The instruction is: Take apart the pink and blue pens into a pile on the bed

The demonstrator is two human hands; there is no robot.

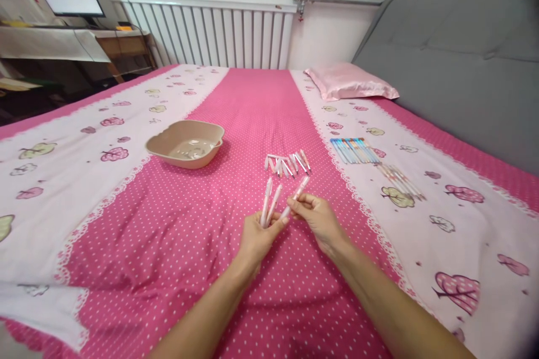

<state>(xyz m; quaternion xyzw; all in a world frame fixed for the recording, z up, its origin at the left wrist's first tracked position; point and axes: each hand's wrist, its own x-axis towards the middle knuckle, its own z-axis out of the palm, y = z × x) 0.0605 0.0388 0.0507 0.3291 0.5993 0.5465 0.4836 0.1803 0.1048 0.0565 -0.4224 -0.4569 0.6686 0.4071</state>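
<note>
Apparently in hand: bringing slim pens together between both hands; the next move seems to call for a light, steady fingertip pinch. Left hand (256,238): closed around two pale pink pens (266,201), upper ends fanned apart. Right hand (318,217): fingertips pinched on a third pen (300,187), its lower end by the left thumb. Just beyond, on the pink bedspread (168,224): loose pens (288,168). Farther right: blue-ended pens (355,150), laid side by side.

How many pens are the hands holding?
3: one pen and another in the left hand, a third in the right hand. More may be hidden.
</note>
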